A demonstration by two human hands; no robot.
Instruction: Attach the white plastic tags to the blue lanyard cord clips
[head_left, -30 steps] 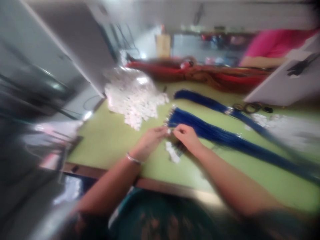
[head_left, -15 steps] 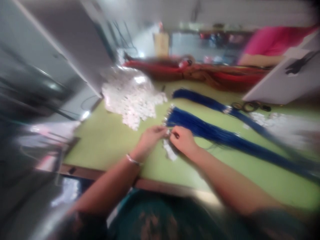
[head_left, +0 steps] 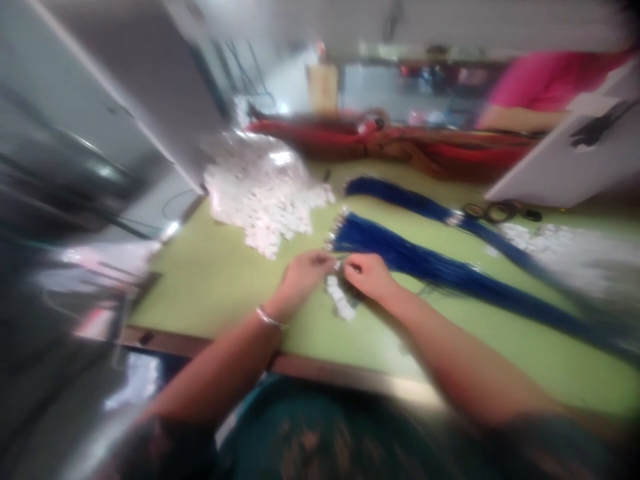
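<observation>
My left hand (head_left: 304, 275) is closed in a pinch, its fingertips at a small white plastic connector (head_left: 337, 265). From the right, my right hand (head_left: 373, 275) meets it with thumb and forefinger pinched on what looks like a thin wire, mostly hidden by the fingers. Just below the fingertips lies a short row of white connectors (head_left: 341, 300) with dark wires running off under my right hand. Behind my hands a thick bundle of blue wires (head_left: 425, 257) stretches to the right, its small terminal ends facing left.
A clear plastic bag with a heap of white connectors (head_left: 273, 210) lies at the back left of the green table (head_left: 200, 287). A second blue wire bundle (head_left: 395, 193), tape rolls (head_left: 500, 212) and another bag of white pieces (head_left: 575, 253) are further right. Red-brown wires (head_left: 425, 147) and a person's pink sleeve (head_left: 540, 83) are behind.
My two hands stay together around the connector, with only small finger movements. My right hand has shifted slightly. The view has drifted a little; the bundles and heap lie as before.
</observation>
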